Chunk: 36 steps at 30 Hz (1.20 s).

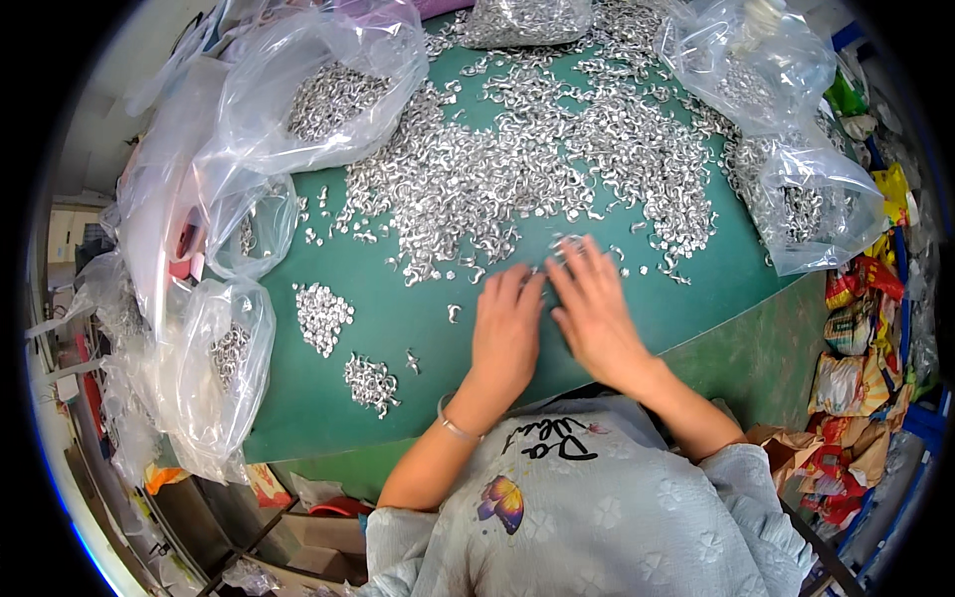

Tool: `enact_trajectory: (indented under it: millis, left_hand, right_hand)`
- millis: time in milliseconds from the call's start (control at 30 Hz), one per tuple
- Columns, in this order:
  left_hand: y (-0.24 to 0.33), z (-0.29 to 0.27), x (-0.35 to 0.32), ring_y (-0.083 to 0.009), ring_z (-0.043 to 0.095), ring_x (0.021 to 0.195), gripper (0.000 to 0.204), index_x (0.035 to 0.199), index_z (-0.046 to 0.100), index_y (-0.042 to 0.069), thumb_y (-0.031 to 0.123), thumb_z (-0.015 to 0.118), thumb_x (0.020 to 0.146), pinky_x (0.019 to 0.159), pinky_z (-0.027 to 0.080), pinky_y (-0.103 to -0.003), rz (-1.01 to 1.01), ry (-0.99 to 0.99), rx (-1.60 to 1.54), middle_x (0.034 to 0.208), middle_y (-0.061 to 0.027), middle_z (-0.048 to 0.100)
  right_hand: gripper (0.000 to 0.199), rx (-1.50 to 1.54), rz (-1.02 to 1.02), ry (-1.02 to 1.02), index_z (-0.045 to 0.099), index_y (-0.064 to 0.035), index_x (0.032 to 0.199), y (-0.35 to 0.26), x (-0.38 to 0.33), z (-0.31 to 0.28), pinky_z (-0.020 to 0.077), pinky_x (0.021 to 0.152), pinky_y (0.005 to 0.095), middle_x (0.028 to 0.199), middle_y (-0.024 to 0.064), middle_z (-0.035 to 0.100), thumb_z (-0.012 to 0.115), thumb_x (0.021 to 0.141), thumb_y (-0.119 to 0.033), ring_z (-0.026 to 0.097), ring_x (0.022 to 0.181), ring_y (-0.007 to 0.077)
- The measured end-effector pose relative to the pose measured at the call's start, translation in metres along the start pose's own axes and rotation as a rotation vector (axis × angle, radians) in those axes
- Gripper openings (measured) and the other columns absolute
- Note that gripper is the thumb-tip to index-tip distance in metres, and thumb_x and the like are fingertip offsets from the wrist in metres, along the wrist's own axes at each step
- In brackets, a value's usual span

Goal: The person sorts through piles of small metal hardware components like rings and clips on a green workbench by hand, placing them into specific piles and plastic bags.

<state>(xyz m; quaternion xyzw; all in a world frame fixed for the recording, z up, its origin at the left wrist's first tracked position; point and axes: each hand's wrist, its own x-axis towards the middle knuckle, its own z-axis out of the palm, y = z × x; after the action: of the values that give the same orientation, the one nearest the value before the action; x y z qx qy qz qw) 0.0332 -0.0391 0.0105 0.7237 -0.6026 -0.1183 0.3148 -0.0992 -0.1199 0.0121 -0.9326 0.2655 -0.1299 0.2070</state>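
Your left hand [507, 323] rests palm down over the tabletop [686, 313], fingers bent and angled toward 12 o'clock. You can't tell whether its grip is holding anything, since the fingertips are hidden from above. Your right hand [600, 323] lies just beside it at 3 o'clock, its grip released: the fingers reach out toward 11 o'clock, slightly blurred, with the thumb apart from them. A few metal bits [565, 241] show at those fingertips.

Taking your hands as the centre of the dial, the main heap [458, 194] of small, silvery curved pieces spreads across the tabletop from 11 to 1 o'clock. One loose piece [454, 313] lies at 9 o'clock, near your left hand. Farther out at 9 o'clock is a cluster [323, 318] of rounder bits, and at 8 o'clock a small pile [371, 384] of curved ones, with a stray piece [413, 360] just beside it.

Clear bags with more metal inside ring the work: a big bag [328, 95] at 10 o'clock, a filled bag [527, 22] at 12 and an open bag [821, 209] at 2. A bracelet [456, 423] circles your left wrist.
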Motion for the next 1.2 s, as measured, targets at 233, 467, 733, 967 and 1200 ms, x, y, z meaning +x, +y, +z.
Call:
enact_trajectory:
  millis: [233, 467, 733, 967, 1200]
  left_hand:
    - [0.007, -0.022, -0.017, -0.0351, 0.048, 0.112, 0.039, 0.12, 0.056, 0.004, 0.0, 0.063, 0.082, 0.095, 0.038, -0.043, -0.123, 0.088, 0.032, 0.123, -0.0141, 0.05]
    - [-0.01, -0.013, -0.009, -0.0294, 0.049, 0.11, 0.029, 0.11, 0.061, 0.008, 0.005, 0.065, 0.082, 0.089, 0.036, -0.041, -0.055, 0.048, 0.2, 0.119, -0.0098, 0.053]
    - [0.016, -0.008, 0.0, -0.0287, 0.05, 0.112, 0.038, 0.115, 0.058, 0.007, 0.004, 0.067, 0.078, 0.088, 0.037, -0.04, 0.065, -0.016, 0.042, 0.12, -0.0095, 0.053]
    - [0.001, -0.004, -0.006, -0.0283, 0.048, 0.117, 0.039, 0.117, 0.058, 0.003, 0.007, 0.068, 0.079, 0.095, 0.033, -0.044, 0.098, -0.034, 0.154, 0.128, -0.0112, 0.05]
    - [0.011, -0.007, -0.011, -0.0317, 0.045, 0.119, 0.038, 0.118, 0.059, 0.006, 0.005, 0.066, 0.08, 0.098, 0.031, -0.045, -0.015, -0.049, 0.191, 0.131, -0.0103, 0.049]
  right_hand:
    - [0.042, 0.091, 0.008, 0.201, 0.056, -0.0013, 0.121, 0.021, -0.01, -0.021, 0.0291, 0.107, 0.0507, 0.131, 0.0149, 0.05, 0.066, 0.081, -0.009, 0.041, 0.129, 0.035]
    - [0.02, -0.15, 0.134, 0.361, 0.068, -0.007, 0.097, 0.053, 0.006, -0.041, 0.0352, 0.08, 0.0376, 0.099, 0.0041, 0.059, 0.07, 0.077, -0.01, 0.051, 0.091, 0.0241]
    - [0.01, -0.121, 0.101, 0.279, 0.063, -0.0056, 0.082, 0.039, 0.006, -0.04, 0.0352, 0.076, 0.0371, 0.086, 0.0051, 0.059, 0.071, 0.075, -0.007, 0.052, 0.082, 0.0241]
    - [0.016, -0.251, 0.333, 0.303, 0.061, -0.005, 0.089, 0.059, -0.052, -0.052, 0.0367, 0.078, 0.0382, 0.097, 0.0096, 0.056, 0.07, 0.075, -0.005, 0.051, 0.092, 0.0283]
    - [0.027, -0.228, 0.336, 0.408, 0.058, -0.005, 0.1, 0.061, -0.037, -0.041, 0.0372, 0.083, 0.04, 0.107, 0.0111, 0.055, 0.071, 0.077, -0.007, 0.049, 0.1, 0.0308]
